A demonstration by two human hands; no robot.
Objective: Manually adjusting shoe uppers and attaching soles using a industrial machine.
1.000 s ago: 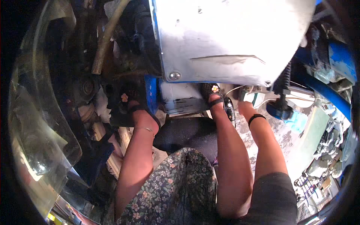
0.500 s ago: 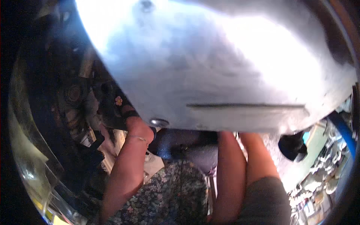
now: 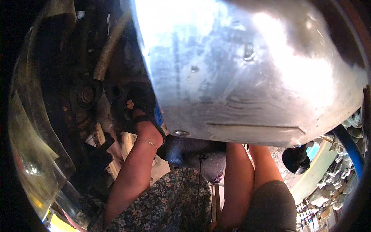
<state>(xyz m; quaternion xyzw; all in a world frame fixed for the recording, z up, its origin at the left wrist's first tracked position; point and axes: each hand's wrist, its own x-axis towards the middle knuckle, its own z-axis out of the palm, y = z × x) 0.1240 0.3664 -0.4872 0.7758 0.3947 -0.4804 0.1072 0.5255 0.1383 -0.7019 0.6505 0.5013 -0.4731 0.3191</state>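
At left, a clear curved plastic sheet stands near dark machinery, perhaps as a shield. The left foot is planted beside it, probably for balance. Centre to right, a dented metal panel overhangs the right leg. The right forearm runs under it, perhaps supporting; the right hand is hidden, the left hand out of view, so neither grip can be told.

No words, numbers, labels or signs could be read. The shiny metal cover showed no legible lettering, and the crowded small items at the lower right were too small for reading.
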